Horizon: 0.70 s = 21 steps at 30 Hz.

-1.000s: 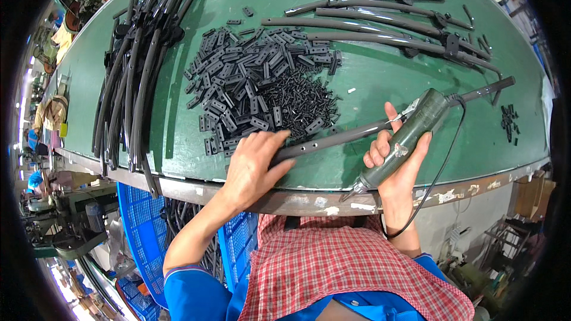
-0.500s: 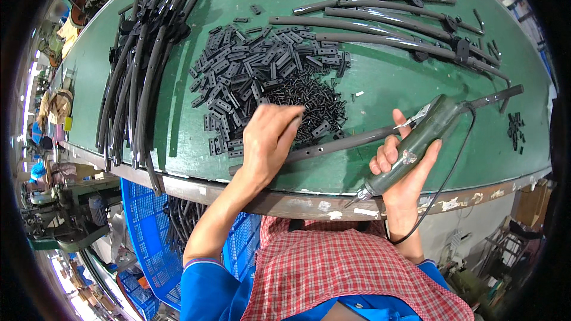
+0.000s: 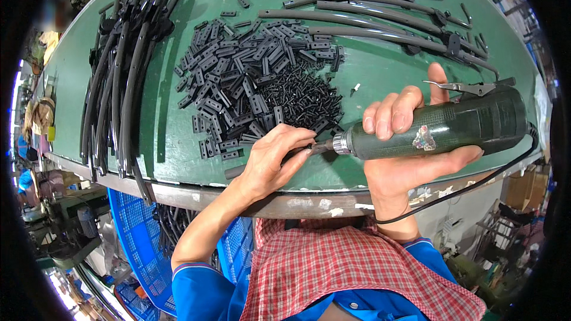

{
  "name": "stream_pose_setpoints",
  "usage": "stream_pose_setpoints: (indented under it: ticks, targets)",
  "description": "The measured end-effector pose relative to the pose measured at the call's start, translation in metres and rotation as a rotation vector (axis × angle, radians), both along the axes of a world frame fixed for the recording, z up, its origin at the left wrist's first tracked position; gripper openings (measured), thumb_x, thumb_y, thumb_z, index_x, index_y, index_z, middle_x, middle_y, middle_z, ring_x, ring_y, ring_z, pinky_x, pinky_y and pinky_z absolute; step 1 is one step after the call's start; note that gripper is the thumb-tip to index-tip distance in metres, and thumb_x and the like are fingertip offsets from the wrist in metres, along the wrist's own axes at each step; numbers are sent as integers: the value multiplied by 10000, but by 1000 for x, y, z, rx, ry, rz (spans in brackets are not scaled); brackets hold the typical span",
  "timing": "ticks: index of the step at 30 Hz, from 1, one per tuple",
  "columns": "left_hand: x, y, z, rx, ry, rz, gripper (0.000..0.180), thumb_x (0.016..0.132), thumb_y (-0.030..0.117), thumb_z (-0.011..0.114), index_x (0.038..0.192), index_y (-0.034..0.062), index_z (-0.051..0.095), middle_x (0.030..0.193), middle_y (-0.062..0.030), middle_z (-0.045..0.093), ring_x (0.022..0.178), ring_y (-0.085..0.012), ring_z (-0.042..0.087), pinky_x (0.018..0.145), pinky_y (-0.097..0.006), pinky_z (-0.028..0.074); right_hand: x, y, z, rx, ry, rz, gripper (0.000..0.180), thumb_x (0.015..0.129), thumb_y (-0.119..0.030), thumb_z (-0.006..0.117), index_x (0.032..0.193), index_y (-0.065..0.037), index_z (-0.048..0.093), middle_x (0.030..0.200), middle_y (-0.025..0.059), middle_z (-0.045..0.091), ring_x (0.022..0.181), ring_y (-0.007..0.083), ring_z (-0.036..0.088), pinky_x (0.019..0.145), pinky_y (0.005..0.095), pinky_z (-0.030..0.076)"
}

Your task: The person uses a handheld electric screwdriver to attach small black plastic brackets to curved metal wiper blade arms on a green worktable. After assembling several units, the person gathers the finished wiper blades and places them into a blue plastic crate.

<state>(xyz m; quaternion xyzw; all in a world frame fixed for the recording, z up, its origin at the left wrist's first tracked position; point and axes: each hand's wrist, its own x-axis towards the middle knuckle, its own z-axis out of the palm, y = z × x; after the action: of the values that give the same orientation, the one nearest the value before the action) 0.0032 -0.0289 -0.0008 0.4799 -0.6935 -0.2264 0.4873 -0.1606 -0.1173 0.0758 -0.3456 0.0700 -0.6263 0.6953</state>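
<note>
My right hand point(image 3: 395, 142) is wrapped round a dark green electric screwdriver point(image 3: 443, 131), held nearly level over the bench with its tip pointing left. My left hand point(image 3: 270, 160) is closed in a pinch right at that tip, on what looks like a small black screw point(image 3: 309, 146), mostly covered by the fingers. Beneath the hands lies a grey metal tube point(image 3: 235, 172) along the front edge, partly hidden. Just beyond my left hand is a heap of small black screws point(image 3: 303, 98). Black rectangular blocks with holes point(image 3: 229, 77) are piled beside it.
A bundle of bent dark tubes point(image 3: 128, 71) lies at the left of the green bench point(image 3: 160, 107). Several curved tubes point(image 3: 380, 21) lie at the far right. The screwdriver's black cord point(image 3: 470, 183) loops past my right wrist. Blue crates point(image 3: 131, 220) stand below the front edge.
The screwdriver has swung up from pointing down at the front edge to nearly level, its tip meeting my left fingers. My left hand has come from the screw heap down toward the tip.
</note>
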Motion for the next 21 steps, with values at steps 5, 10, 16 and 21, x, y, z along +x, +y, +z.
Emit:
stream_pose_setpoints:
  ticks: [5, 10, 16, 21]
  targets:
    - [3, 0, 3, -3, -49, -29, 396, 746, -54, 682, 1122, 0, 567, 971, -136, 659, 838, -281, 638, 715, -348, 536, 0, 0, 0, 3, 1, -2, 962, 780, -804, 436, 1380, -54, 379, 709, 35, 442, 594, 170, 456, 586, 345, 400]
    - [4, 1, 4, 37, -72, -51, 374, 748, -46, 670, 1108, -3, 578, 986, -134, 665, 858, -285, 642, 732, -348, 530, -2, 1, 0, 129, 17, -87, 920, 812, -785, 410, 1368, -52, 398, 710, 31, 441, 589, 162, 429, 578, 336, 382]
    - [1, -1, 6, 67, -71, -61, 362, 747, -41, 667, 1098, -3, 589, 974, -133, 661, 845, -287, 635, 730, -349, 525, -4, 0, -4, 163, -21, -66, 1010, 753, -876, 292, 1377, -90, 397, 684, 37, 498, 568, 178, 481, 571, 359, 428]
    - [2, 0, 1, 35, -112, -132, 436, 730, -54, 671, 1148, 22, 571, 920, -126, 637, 832, -277, 619, 700, -350, 533, -7, -2, -4, 203, -38, -23, 981, 773, -863, 269, 1373, -103, 420, 666, 33, 486, 562, 174, 470, 565, 361, 419]
